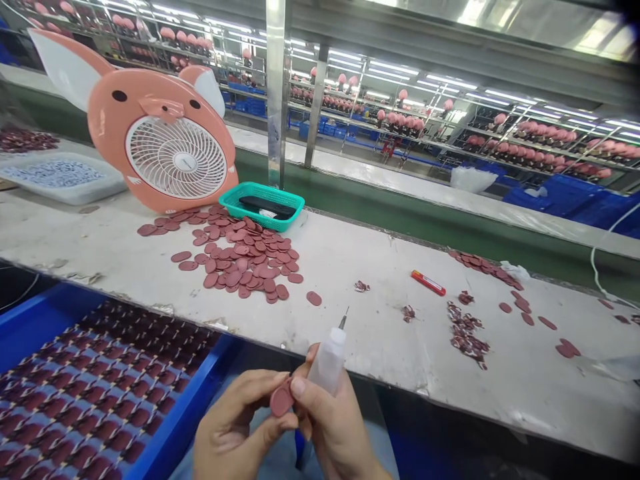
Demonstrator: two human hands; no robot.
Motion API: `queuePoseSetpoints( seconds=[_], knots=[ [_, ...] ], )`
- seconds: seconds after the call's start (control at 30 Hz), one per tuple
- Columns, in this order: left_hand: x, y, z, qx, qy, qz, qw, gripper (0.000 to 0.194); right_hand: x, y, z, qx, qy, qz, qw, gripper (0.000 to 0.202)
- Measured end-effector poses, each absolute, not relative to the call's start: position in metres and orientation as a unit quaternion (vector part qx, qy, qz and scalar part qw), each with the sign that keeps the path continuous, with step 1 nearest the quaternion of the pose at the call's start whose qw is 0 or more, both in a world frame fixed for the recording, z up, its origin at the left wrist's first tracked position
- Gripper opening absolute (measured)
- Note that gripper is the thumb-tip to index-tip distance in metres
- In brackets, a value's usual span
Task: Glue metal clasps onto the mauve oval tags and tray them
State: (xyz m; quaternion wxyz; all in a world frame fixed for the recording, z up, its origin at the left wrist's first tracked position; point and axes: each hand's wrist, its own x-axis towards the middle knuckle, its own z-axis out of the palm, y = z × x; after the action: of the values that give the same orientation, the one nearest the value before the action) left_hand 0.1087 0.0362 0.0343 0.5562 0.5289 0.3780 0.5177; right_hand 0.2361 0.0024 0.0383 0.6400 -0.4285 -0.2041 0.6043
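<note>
Between the fingertips of my left hand (240, 423) is a small dark-red oval disc (281, 400), held just below the table's front edge. My right hand (336, 420) is wrapped round a translucent squeeze bottle (327, 363), whose thin metal needle tip points up and away from me. The right thumb and fingertips also touch the disc's right side. What lies behind the disc, between the two hands, is hidden. Ahead on the table spreads a heap of similar dark-red discs (245, 257), with one loose disc (314, 298) to its right.
An orange animal-shaped fan (113, 133) stands behind the heap, beside a green basket (263, 220). Farther right lie a red tube (428, 283) and small dark-red pieces (467, 333). At lower left, a blue crate (170, 427) holds rows of parts. A white tray (95, 193) sits far left.
</note>
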Motion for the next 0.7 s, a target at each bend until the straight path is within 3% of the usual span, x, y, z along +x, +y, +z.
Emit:
queuePoseSetpoints(
  seconds=[0.2, 0.3, 0.4, 0.57, 0.7],
  knots=[
    [0.117, 0.027, 0.051, 0.355, 0.469, 0.529, 0.612, 0.036, 0.245, -0.01, 0.036, -0.497, -0.251, 0.566, 0.607, 0.068],
    [0.115, 0.03, 0.059, 0.276, 0.476, 0.505, 0.665, 0.044, 0.262, -0.024, 0.037, -0.585, -0.277, 0.485, 0.588, 0.062],
    [0.114, 0.032, 0.063, 0.209, 0.466, 0.477, 0.716, 0.045, 0.274, -0.04, 0.042, -0.615, -0.248, 0.383, 0.643, 0.056],
    [0.115, 0.028, 0.07, 0.158, 0.462, 0.421, 0.765, 0.047, 0.271, -0.058, 0.055, -0.549, -0.147, 0.408, 0.714, 0.064],
    [0.114, 0.024, 0.074, 0.165, 0.442, 0.398, 0.787, 0.049, 0.27, -0.061, 0.051, -0.589, -0.322, 0.275, 0.688, 0.062]
  ],
)
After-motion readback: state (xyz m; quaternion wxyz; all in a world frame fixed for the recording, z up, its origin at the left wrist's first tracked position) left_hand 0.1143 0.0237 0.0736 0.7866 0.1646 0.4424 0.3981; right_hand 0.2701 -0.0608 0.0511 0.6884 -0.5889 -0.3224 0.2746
